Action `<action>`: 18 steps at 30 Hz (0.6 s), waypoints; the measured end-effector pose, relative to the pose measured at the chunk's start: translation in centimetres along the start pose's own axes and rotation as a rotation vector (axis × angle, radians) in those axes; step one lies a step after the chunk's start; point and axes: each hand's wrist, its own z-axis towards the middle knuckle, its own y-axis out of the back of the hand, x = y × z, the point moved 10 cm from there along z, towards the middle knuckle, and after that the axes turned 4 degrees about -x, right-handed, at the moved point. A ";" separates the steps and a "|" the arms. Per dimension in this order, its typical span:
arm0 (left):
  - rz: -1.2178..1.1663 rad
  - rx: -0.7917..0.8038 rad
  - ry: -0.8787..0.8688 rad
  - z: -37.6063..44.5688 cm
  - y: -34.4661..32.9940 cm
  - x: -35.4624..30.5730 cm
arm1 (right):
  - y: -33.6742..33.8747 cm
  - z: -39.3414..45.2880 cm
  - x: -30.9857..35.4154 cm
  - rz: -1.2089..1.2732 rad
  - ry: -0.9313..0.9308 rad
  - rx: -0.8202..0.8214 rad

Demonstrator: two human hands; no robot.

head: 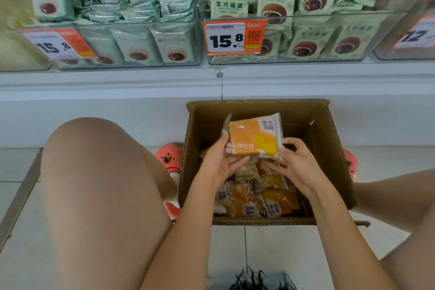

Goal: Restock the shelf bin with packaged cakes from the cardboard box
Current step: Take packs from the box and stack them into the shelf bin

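Head view: your left hand (220, 160) and right hand (295, 160) both pinch a glossy, square orange-yellow cake packet (253, 138) above the open corrugated cardboard box (329, 148).

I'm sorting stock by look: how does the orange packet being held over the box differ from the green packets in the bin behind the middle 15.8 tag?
The orange packet shows a square yellow-orange slice; the green packets show round brown cakes. The orange packet is gripped by the left hand and right hand over the cardboard box; the green packets stand stacked in the clear bin. Both are sealed and printed.
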 end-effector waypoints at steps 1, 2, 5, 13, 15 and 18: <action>0.028 0.041 -0.054 -0.4 -0.5 -0.6 | 0.0 -0.3 0.4 0.080 -0.002 0.017; 0.057 0.085 -0.105 -0.8 -1.0 -1.2 | 0.1 -0.5 0.8 0.140 0.002 0.028; 0.155 0.192 -0.194 -2.4 -2.3 -2.4 | 0.1 -1.1 2.1 0.123 0.072 0.019; 0.385 -0.088 -0.289 -4.4 -0.8 -4.2 | 1.1 -3.7 4.9 -0.204 0.401 -0.158; 0.468 -0.225 -0.453 -4.8 0.3 -5.4 | 0.6 -3.9 4.9 -0.201 0.413 -0.142; 0.449 -0.360 -0.594 -5.6 1.5 -6.3 | 0.6 -3.4 4.3 -0.150 0.358 -0.170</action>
